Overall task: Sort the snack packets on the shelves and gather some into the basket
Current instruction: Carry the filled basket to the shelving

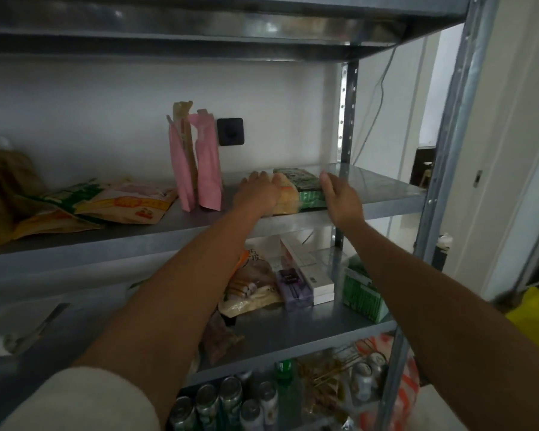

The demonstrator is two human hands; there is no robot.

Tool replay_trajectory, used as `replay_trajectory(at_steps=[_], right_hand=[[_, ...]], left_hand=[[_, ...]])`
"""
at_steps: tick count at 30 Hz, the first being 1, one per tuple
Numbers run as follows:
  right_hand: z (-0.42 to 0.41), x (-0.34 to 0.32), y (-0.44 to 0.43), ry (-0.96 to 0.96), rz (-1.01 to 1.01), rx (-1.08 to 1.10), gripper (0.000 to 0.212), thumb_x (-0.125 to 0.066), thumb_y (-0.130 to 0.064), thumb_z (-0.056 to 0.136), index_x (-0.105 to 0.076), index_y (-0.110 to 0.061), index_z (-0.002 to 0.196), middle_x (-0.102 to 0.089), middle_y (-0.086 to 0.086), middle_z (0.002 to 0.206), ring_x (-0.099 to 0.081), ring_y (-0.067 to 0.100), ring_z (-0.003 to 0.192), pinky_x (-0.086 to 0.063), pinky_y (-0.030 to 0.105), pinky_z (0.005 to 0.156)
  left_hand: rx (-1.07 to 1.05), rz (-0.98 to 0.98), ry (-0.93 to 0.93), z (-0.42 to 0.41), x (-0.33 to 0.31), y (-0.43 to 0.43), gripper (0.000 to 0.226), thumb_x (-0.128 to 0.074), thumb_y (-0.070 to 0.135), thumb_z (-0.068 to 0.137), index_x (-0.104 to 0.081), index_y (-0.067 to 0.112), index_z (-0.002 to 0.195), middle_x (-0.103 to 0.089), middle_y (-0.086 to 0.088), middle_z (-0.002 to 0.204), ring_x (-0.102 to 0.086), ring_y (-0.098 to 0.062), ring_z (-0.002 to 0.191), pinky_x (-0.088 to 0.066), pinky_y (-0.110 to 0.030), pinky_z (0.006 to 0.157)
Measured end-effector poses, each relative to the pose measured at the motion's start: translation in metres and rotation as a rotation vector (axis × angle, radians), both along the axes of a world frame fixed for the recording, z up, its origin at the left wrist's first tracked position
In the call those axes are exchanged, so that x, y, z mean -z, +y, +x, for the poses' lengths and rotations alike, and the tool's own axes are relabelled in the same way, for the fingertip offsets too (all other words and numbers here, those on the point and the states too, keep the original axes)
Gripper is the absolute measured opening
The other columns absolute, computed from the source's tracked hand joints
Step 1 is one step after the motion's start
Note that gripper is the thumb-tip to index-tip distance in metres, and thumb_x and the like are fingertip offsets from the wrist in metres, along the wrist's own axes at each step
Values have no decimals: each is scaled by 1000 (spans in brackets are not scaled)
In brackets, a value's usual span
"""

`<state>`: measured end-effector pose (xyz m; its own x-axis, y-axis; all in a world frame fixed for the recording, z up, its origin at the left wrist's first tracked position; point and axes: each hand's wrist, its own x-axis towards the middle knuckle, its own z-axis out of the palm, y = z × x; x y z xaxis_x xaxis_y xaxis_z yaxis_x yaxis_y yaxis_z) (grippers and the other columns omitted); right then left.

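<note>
On the upper shelf (383,194) lies a yellow snack packet (288,199) with a green packet (305,185) stacked beside and partly over it. My left hand (257,191) rests flat on the left end of the yellow packet, fingers straight. Just right of the green packet, my right hand (339,197) hovers with relaxed fingers, holding nothing. Two pink packets (207,163) stand upright to the left. Flat yellow and green packets (125,203) lie further left. No basket is in view.
The lower shelf (293,331) holds a snack bag (252,287), a purple box (294,286), a white box (311,269) and a green box (363,293). Several drink cans (231,402) and skewers sit below. A metal upright (448,181) stands at the right.
</note>
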<state>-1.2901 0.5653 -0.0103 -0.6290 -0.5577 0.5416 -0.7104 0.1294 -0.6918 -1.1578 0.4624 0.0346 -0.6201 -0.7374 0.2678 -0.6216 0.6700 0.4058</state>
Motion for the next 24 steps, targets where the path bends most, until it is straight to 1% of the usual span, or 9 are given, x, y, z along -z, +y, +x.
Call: replay_trajectory(at_steps=[2,4,7,9,12,14,16,19,24], right_hand=[[-2,37,27,213,22,111,56,-25,-49,100,-44,-16,141,-45,8,145,-37,22,136,-28,36,112],[-14,75,62,334,222,219,67,-11,-55,96,-31,-17,148,-27,4,155,-19,19,145,-10,36,119],[-31,134,139,401,661,354,88,28,-64,78,2,-24,151,10,-4,158,15,13,145,22,33,114],[-37,172,199,394,805,475,95,40,-61,70,5,-24,151,13,-4,157,20,13,142,32,32,105],[-36,207,283,261,897,626,86,19,-59,85,-19,-18,151,-13,1,158,-2,17,146,28,33,107],[-29,215,324,169,909,704,78,2,-57,94,-38,-13,145,-35,7,152,-26,24,143,20,34,112],[-27,226,362,168,910,814,65,-12,-52,98,-28,-15,149,-25,5,156,-16,22,146,24,36,111],[-22,238,415,155,955,885,68,-21,-53,97,-4,-18,153,2,0,160,11,17,146,24,40,112],[-7,269,506,-26,860,920,76,-1,-62,87,-3,-22,152,2,-1,160,12,12,145,18,37,115]], left_hand=[[-6,-98,-54,-1,3,-2,46,-19,25,105,-32,5,144,-36,-21,147,-34,-35,134,-28,-45,112],[-42,-255,-61,-2,10,-2,48,-19,31,104,-45,6,136,-48,-21,136,-45,-36,125,-37,-46,106],[-52,-376,34,-5,21,6,46,-22,29,103,-55,3,124,-55,-24,125,-50,-39,117,-43,-47,98],[-62,-404,69,-4,29,11,48,-25,31,103,-46,1,133,-44,-27,137,-40,-41,129,-34,-50,106],[-10,-507,144,-5,45,27,61,-20,43,102,-19,7,152,-9,-20,159,-5,-34,147,-7,-50,119],[123,-678,124,-10,61,53,65,-19,47,100,-11,11,154,-1,-15,161,2,-31,148,-2,-48,118],[319,-755,61,-18,82,86,67,-19,50,98,-14,13,154,-3,-15,161,0,-31,148,-6,-48,119],[505,-735,-26,-41,127,132,66,-27,51,97,-19,16,153,-7,-13,161,-4,-31,148,-10,-47,118],[667,-574,-141,-65,199,213,71,-5,61,96,-16,20,153,-8,-11,161,-6,-29,148,-19,-52,117]])
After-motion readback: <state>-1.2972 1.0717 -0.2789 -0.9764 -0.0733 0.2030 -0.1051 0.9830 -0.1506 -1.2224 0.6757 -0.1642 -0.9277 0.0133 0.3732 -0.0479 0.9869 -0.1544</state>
